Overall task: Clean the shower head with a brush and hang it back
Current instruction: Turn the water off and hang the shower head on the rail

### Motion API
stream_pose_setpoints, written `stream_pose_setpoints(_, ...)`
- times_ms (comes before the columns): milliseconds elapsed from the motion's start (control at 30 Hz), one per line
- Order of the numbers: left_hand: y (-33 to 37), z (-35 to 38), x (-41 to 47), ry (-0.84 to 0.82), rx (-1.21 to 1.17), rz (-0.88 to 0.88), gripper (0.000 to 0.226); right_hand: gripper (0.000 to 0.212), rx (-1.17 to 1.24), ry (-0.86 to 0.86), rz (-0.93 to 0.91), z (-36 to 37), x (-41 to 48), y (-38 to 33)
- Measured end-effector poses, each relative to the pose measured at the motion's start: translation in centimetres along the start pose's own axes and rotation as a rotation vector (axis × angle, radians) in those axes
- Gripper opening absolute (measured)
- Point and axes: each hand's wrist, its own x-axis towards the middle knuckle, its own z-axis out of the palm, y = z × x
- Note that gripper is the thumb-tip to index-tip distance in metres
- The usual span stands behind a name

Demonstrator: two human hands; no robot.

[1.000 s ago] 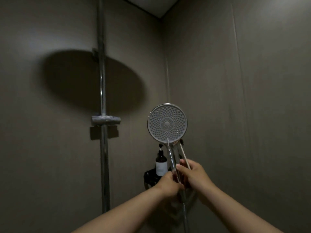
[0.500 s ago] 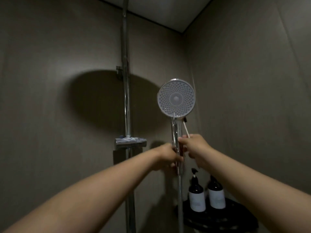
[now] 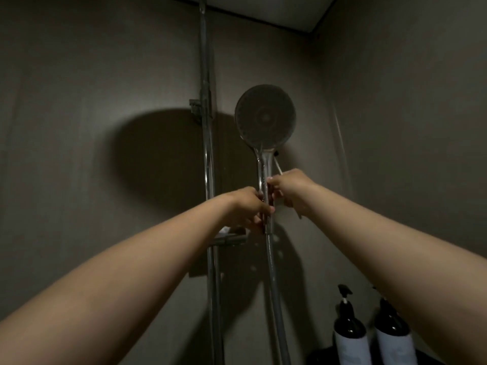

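Grey walls (image 3: 79, 101) meet in a corner at the upper right. A chrome rail (image 3: 207, 75) runs top to bottom left of centre, with a holder (image 3: 232, 239) on it just below the left hand (image 3: 247, 206). The shower head (image 3: 265, 117) is at upper centre, blurred, its face toward the camera. Its hose (image 3: 274, 285) drops to the bottom edge. Two pump bottles (image 3: 349, 335) stand at lower right. The left hand's fingers curl round the shower head's handle. The right hand (image 3: 290, 188), just above, clasps a thin pale brush (image 3: 278, 167) beside the handle, and the brush slants up behind the neck.
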Motion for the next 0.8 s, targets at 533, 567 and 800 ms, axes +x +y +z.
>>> stream_pose_setpoints(533,-0.2,-3.1,0.4,0.227,0.079,-0.095,0.024,0.035,0.088,-0.117,-0.062,3.8,5.2,-0.9)
stream_pose_setpoints(567,-0.3,-3.0,0.4,0.24,0.094,-0.092,0.026,0.036,0.081,-0.127,-0.061,4.0,5.4,-0.8)
stream_pose_setpoints(800,0.2,-4.4,1.9,0.268,0.097,-0.016,0.036,0.027,0.122,-0.164,-0.094,4.2,6.2,-2.3)
